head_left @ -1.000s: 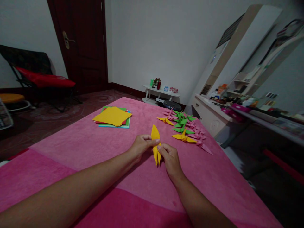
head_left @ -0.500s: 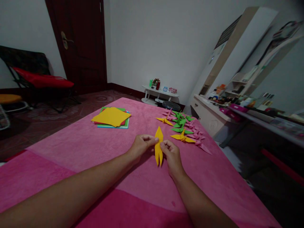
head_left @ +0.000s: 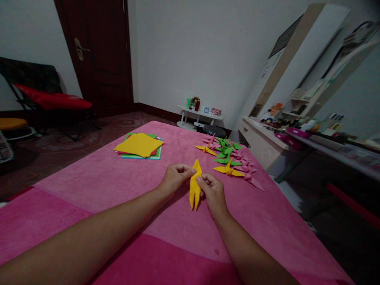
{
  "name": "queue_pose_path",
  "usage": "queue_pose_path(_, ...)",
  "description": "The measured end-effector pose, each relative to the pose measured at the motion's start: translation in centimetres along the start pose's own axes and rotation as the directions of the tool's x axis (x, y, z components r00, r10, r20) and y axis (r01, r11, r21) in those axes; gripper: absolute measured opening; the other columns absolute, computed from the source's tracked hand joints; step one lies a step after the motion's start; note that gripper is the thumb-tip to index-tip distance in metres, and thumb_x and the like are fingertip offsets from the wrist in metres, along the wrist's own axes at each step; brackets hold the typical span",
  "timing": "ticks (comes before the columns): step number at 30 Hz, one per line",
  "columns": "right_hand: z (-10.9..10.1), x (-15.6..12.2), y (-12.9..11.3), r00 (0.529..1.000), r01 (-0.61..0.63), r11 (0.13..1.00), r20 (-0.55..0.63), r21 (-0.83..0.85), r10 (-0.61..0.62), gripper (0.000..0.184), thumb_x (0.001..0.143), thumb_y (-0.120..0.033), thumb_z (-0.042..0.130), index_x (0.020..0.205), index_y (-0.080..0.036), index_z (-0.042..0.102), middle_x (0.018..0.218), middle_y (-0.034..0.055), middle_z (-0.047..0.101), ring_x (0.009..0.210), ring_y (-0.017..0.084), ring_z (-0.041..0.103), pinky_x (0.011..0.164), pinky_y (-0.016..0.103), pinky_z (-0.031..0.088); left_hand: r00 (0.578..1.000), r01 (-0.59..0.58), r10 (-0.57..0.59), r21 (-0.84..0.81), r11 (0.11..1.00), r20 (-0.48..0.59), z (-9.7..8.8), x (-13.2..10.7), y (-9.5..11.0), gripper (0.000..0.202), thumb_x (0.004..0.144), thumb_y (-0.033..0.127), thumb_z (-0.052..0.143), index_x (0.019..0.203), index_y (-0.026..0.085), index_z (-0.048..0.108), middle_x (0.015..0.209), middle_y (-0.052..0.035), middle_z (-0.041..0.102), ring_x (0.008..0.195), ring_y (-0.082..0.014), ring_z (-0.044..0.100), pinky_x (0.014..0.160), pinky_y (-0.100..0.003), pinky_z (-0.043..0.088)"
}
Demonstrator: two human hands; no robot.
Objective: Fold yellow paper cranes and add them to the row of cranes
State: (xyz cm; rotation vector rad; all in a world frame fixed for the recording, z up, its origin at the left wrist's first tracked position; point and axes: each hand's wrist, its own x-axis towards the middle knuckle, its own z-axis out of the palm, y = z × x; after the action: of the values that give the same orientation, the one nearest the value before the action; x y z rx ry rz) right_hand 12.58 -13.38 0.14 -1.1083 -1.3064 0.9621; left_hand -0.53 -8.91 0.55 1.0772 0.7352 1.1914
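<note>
A narrow, pointed piece of folded yellow paper [head_left: 194, 189] lies between my two hands on the pink cloth [head_left: 124, 190]. My left hand [head_left: 175, 179] pinches its upper left edge with thumb and fingertips. My right hand [head_left: 213, 194] pinches the right edge just below the top point, fingers curled in. The lower end of the paper splits into two thin points near the cloth.
A stack of coloured paper squares [head_left: 139, 145], yellow on top, lies further back on the left. A cluster of finished paper cranes [head_left: 230, 160] in green, pink and yellow sits to the right. A cluttered desk [head_left: 297, 138] stands beyond the right edge; a folding chair [head_left: 44, 99] is far left.
The yellow paper has tilted, its top point now leaning right and its lower end left. Both hands shifted a little with it and kept their pinch.
</note>
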Motion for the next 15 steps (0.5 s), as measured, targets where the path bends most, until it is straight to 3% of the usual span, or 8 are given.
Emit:
queue_pose_path(4, -0.26, -0.09, 0.05, 0.999, 0.031, 0.999, 0.02, -0.037, -0.031, 0.02, 0.079, -0.033, 0.056, 0.068, -0.016, 0.055, 0.043, -0.007, 0.042, 0.038, 0.006, 0.036, 0.038, 0.018, 0.024, 0.997, 0.054, -0.047, -0.119, 0.991, 0.066, -0.02, -0.05, -0.59, 0.028, 0.064, 0.037, 0.07, 0.065, 0.01, 0.062, 0.052, 0.0008, 0.054, 0.044, -0.0052, 0.044, 0.046, -0.019, 0.031)
queue_pose_path(9, -0.42, -0.05, 0.18, 0.998, 0.049, 0.996, -0.029, -0.071, -0.052, 0.02, 0.077, -0.03, 0.059, 0.064, -0.016, 0.055, 0.041, -0.0074, 0.041, 0.036, 0.006, 0.034, 0.037, 0.018, 0.025, 0.998, 0.01, -0.008, -0.026, 1.0, 0.061, -0.13, 0.0, -0.46, 0.03, 0.067, 0.038, 0.068, 0.064, 0.009, 0.063, 0.052, 0.0, 0.054, 0.044, -0.0047, 0.043, 0.045, -0.018, 0.03)
queue_pose_path(12, -0.47, -0.06, 0.08, 0.994, 0.06, 0.994, -0.081, -0.089, -0.068, 0.021, 0.077, -0.029, 0.059, 0.061, -0.016, 0.054, 0.04, -0.0072, 0.042, 0.037, 0.006, 0.036, 0.038, 0.018, 0.026, 0.997, 0.011, -0.01, -0.013, 1.0, 0.081, 0.1, -0.31, -0.24, 0.026, 0.064, 0.034, 0.071, 0.068, 0.008, 0.065, 0.056, -0.0019, 0.059, 0.046, -0.0064, 0.048, 0.047, -0.019, 0.033)
queue_pose_path(15, -0.46, -0.14, -0.01, 0.992, 0.064, 0.993, -0.098, -0.101, -0.074, 0.022, 0.077, -0.03, 0.058, 0.062, -0.016, 0.053, 0.041, -0.0068, 0.043, 0.036, 0.006, 0.036, 0.037, 0.018, 0.027, 0.985, 0.088, -0.071, -0.103, 0.991, 0.16, 0.42, -0.76, -0.28, 0.024, 0.064, 0.029, 0.072, 0.074, 0.008, 0.065, 0.065, -0.0057, 0.064, 0.054, -0.0118, 0.057, 0.054, -0.022, 0.041)
